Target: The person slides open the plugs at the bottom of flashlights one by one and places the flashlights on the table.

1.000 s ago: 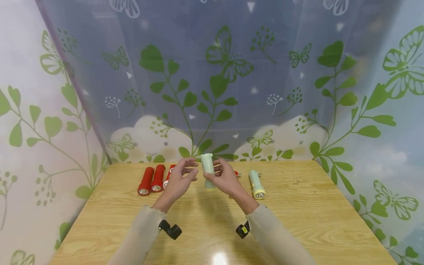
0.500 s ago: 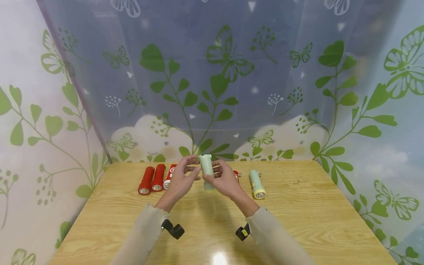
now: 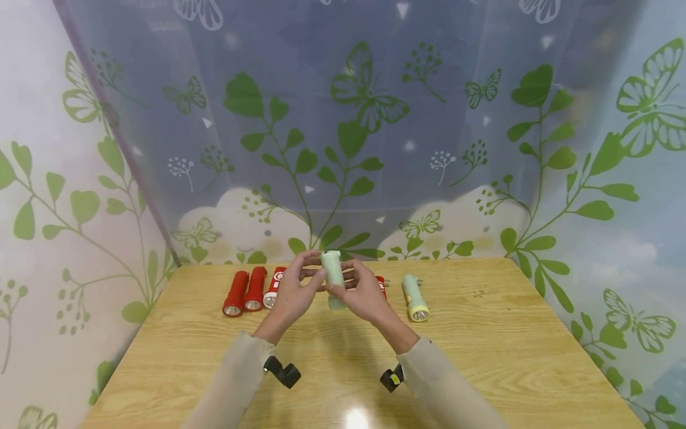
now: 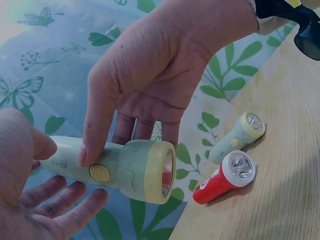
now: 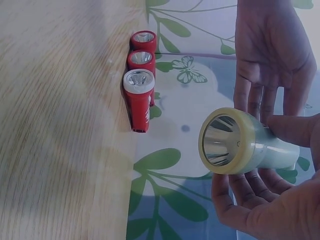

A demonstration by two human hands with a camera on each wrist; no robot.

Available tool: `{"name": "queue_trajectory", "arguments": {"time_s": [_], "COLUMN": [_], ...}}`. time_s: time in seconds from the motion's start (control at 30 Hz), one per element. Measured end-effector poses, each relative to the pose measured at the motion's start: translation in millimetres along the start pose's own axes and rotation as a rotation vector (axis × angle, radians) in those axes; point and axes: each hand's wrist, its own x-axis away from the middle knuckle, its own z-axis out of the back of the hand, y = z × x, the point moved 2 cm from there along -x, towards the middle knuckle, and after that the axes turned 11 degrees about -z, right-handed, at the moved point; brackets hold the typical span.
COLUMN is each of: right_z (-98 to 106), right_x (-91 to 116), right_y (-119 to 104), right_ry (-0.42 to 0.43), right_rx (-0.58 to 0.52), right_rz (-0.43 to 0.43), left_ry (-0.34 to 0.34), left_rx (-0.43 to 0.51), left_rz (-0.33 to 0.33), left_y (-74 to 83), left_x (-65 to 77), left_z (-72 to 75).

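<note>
My right hand (image 3: 368, 293) grips a pale green flashlight (image 3: 333, 269) with a yellow head, lens end down. It is held up over the table. In the left wrist view, the right thumb presses beside the flashlight's yellow switch (image 4: 99, 173), with the other fingers behind the body. My left hand (image 3: 289, 292) is at the flashlight's tail end, its thumb tip right at the body and its fingers loosely extended around it. From the right wrist view, the lens (image 5: 221, 140) faces the camera, and the left hand's fingers hang behind the flashlight.
Two red flashlights (image 3: 236, 293) and a red one with a white head (image 3: 272, 293) lie at the left on the wooden table (image 3: 482, 357). At the right lie another pale green flashlight (image 3: 414, 297) and a red-and-white one (image 4: 225, 177), partly hidden in the head view. A patterned curtain (image 3: 343, 149) stands behind.
The pale green flashlight has shifted slightly left with my right hand. My left hand has come closer, its thumb now at the flashlight's side. The flashlights on the table have stayed put.
</note>
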Motion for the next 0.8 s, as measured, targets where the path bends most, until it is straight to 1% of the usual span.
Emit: {"name": "queue_trajectory", "arguments": {"time_s": [0.27, 0.8], "right_z": [-1.1, -1.2], "right_x": [3.0, 3.3], "right_y": [-2.6, -1.8], "right_ry": [-0.001, -0.009], "right_rx": [0.023, 0.026], "right_rz": [0.024, 0.055], "left_ry": [0.011, -0.008], "left_rx": [-0.005, -0.012], "left_rz": [-0.014, -0.02], "left_y": [-1.0, -1.0], "left_x": [-0.2, 1.1], "left_z": [-0.5, 0.0]}}
